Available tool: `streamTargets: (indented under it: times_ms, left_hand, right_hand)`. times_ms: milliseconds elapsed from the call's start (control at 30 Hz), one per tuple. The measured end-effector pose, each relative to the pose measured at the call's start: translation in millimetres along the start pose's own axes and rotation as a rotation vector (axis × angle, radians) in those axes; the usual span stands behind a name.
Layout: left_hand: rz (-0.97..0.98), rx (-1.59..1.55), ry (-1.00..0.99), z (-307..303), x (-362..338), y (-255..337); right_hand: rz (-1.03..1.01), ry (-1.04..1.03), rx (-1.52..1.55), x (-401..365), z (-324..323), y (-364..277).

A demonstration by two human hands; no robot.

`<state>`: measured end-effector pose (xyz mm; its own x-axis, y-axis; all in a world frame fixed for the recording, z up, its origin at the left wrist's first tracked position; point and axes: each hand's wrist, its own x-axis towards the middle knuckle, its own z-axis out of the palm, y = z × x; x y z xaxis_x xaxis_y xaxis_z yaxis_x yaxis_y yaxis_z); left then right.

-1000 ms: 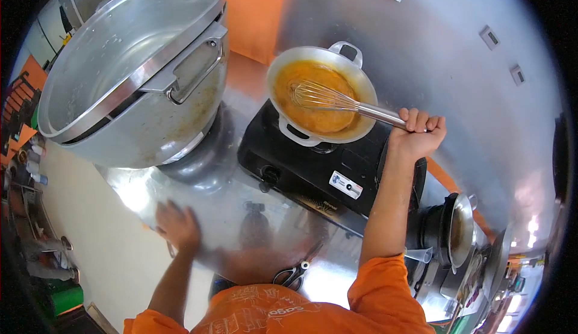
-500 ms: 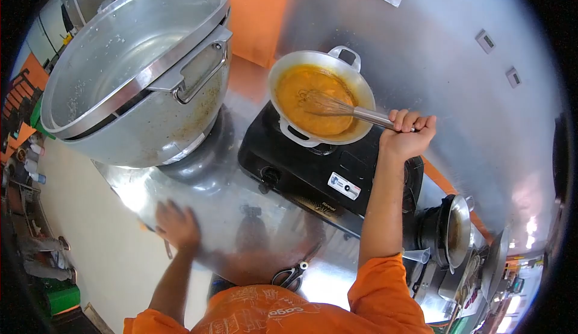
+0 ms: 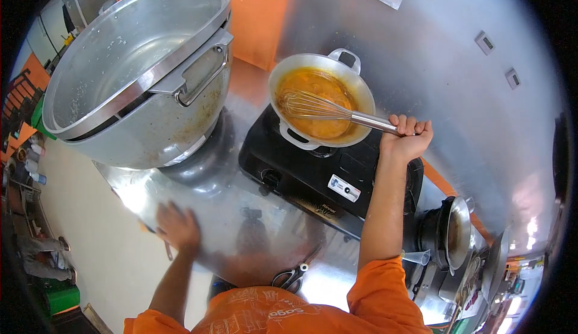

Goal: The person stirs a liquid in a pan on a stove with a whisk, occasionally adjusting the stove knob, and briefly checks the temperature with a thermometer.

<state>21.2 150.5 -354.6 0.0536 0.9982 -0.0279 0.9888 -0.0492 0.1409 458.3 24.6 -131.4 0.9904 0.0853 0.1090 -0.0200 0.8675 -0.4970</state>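
My right hand [image 3: 409,136] is wrapped round the steel handle of a balloon whisk [image 3: 370,121]. The whisk's wires reach into an orange-yellow liquid [image 3: 313,81] inside a two-handled metal wok [image 3: 365,96]. Beneath the wok is a black gas stove [image 3: 289,168] with a knob at its front left. My left hand [image 3: 179,225] lies with fingers spread on the steel counter [image 3: 235,237] near its left edge, holding nothing.
A large metal pot [image 3: 150,135] stands left of the stove, with a wide basin [image 3: 135,51] tilted on top. Black-handled scissors [image 3: 291,278] lie at the counter's front edge. Further right is another pan [image 3: 459,231] among utensils. Beyond the counter's left side stands a person [image 3: 45,255].
The whisk's wire end has shifted left and up in the wok, and more of its wires show above the liquid. My left hand stays in place.
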Motion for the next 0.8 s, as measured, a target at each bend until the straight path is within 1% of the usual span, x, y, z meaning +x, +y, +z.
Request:
streamTargets:
  times_ms: [200,400,600,800]
  left_hand:
    - [-0.015,0.008,-0.040,-6.4,-0.6,3.5]
    - [-0.009,0.001,-0.042,-6.1,-0.5,2.7]
    - [-0.006,0.011,-0.016,1.8,1.2,-0.6]
    - [0.024,-0.006,0.023,4.4,0.4,-3.0]
  right_hand:
    - [0.018,0.027,0.031,-6.1,4.6,-4.3]
    - [-0.015,-0.088,0.018,-16.4,3.4,-9.4]
    - [-0.042,-0.145,-0.002,-33.0,17.2,-12.4]
    - [-0.061,-0.196,-0.009,-30.0,18.2,-13.8]
